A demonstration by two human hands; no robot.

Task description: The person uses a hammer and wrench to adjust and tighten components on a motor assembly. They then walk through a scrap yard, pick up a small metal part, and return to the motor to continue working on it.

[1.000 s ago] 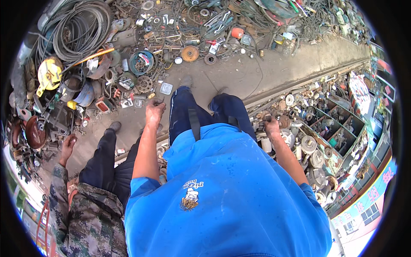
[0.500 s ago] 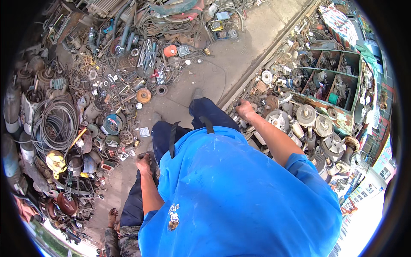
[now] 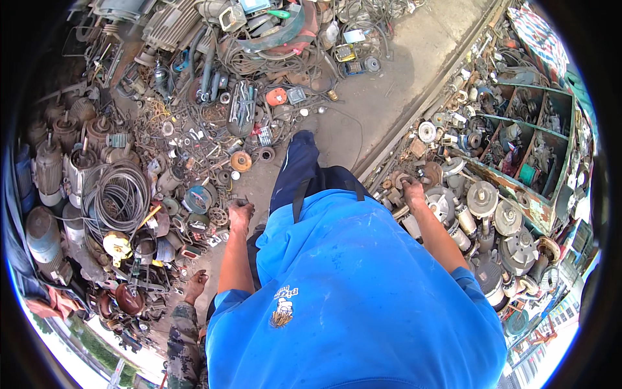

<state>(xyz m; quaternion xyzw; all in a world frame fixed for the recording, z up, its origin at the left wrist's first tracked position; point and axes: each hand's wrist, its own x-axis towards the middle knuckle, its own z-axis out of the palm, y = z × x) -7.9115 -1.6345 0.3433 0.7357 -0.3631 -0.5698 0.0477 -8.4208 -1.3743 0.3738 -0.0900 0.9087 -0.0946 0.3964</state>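
Note:
My left hand (image 3: 240,212) hangs beside my left hip, fingers loosely curled, over the strip of ground next to the left scrap heap. Nearest to it are a toothed metal wheel (image 3: 218,216) and a round blue-rimmed housing (image 3: 198,199). On the other side, my right hand (image 3: 413,188) hangs over the edge of the right heap, its fingers also curled and partly turned from view. Nothing shows in either hand. Below the right hand lie a finned motor end cover (image 3: 441,206) and several round rotors, one a pale disc (image 3: 481,198).
A co-worker's hand (image 3: 195,285) and camouflage sleeve (image 3: 184,343) are at my lower left. Coiled cable (image 3: 118,200) and electric motors (image 3: 49,170) fill the left heap. Wrenches (image 3: 241,107) lie ahead. A compartmented metal bin (image 3: 530,129) stands right of the concrete path (image 3: 363,107).
One of my legs has swung forward along the path. My left hand has moved forward and my right hand back. The co-worker's hand has come up, and the view has shifted.

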